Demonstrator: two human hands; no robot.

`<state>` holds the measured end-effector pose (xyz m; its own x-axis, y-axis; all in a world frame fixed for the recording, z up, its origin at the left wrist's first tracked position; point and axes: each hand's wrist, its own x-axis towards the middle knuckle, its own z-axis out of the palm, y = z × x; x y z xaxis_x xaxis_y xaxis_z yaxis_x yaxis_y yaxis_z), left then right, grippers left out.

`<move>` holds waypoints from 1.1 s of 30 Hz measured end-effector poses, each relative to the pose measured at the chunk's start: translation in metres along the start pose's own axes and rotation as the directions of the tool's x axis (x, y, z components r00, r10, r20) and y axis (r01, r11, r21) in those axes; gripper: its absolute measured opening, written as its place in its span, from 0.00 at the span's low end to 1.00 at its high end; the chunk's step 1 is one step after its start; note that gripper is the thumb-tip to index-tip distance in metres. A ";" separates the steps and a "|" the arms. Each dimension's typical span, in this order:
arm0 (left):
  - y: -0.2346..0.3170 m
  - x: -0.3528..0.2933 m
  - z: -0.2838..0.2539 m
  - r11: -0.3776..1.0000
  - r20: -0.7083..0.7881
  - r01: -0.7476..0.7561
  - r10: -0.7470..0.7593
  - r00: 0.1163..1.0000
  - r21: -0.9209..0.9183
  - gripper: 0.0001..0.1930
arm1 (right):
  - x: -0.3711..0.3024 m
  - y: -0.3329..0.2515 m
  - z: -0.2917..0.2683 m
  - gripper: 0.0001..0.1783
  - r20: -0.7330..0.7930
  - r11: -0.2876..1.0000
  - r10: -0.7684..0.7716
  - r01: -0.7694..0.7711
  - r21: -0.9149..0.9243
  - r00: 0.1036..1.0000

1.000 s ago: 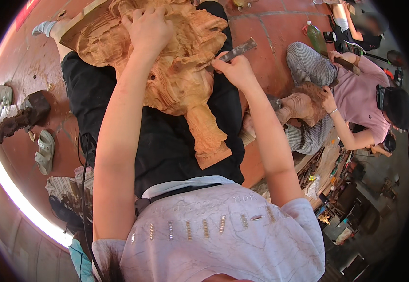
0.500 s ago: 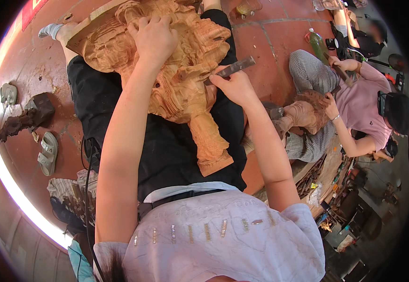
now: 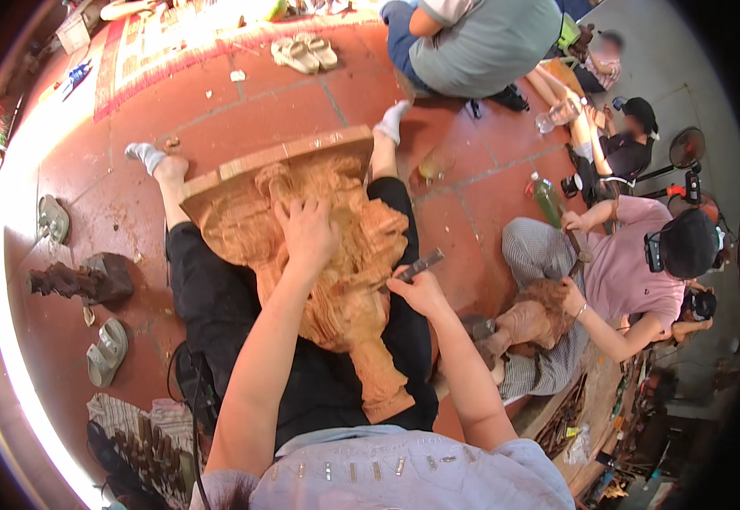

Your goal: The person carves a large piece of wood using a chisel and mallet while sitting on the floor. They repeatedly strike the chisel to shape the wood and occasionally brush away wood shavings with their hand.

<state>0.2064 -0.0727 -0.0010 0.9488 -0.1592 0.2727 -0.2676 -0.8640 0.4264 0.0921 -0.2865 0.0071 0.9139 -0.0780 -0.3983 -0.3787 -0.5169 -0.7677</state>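
A large carved wood sculpture [image 3: 336, 297], light orange-brown with deep folds and a flat board-like base, lies across my lap and black trousers. My left hand [image 3: 309, 229] rests on its upper middle, fingers spread over the carved surface. At the sculpture's right side, my right hand [image 3: 421, 293] grips a dark flat metal chisel [image 3: 422, 264]. One end of the chisel sticks out up and to the right past my fingers. Its other end is hidden by my hand and the wood, so I cannot tell whether it touches.
To the right a person in a pink shirt [image 3: 634, 263] works on a darker carving [image 3: 527, 327]. A green bottle [image 3: 547, 200] stands beyond. Another person in a grey shirt [image 3: 485, 51] sits ahead. Sandals [image 3: 108, 353] and a dark wood piece [image 3: 106, 280] lie left on the tiles.
The view has tilted farther out, so the sculpture sits lower in it and the grey-shirted person and rug now show. Both hands stay at about the same places on the wood.
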 end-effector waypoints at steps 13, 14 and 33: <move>-0.006 -0.005 0.003 0.997 -0.043 -0.004 0.001 0.999 -0.071 0.15 | -0.001 0.001 0.007 0.07 -0.005 0.995 0.009 -0.009 0.101 1.000; -0.008 -0.007 0.003 0.997 -0.037 -0.006 0.003 0.999 -0.074 0.15 | -0.010 -0.014 0.011 0.08 0.051 0.998 -0.054 0.053 0.021 0.997; -0.002 -0.001 -0.003 0.999 -0.029 -0.008 0.007 1.000 -0.035 0.13 | 0.005 0.000 0.005 0.10 -0.012 0.999 0.043 -0.043 0.013 0.999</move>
<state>0.2053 -0.0695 0.0000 0.9417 -0.1511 0.3005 -0.2807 -0.8453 0.4546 0.0963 -0.2828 0.0025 0.8985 -0.1100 -0.4250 -0.4193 -0.5018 -0.7566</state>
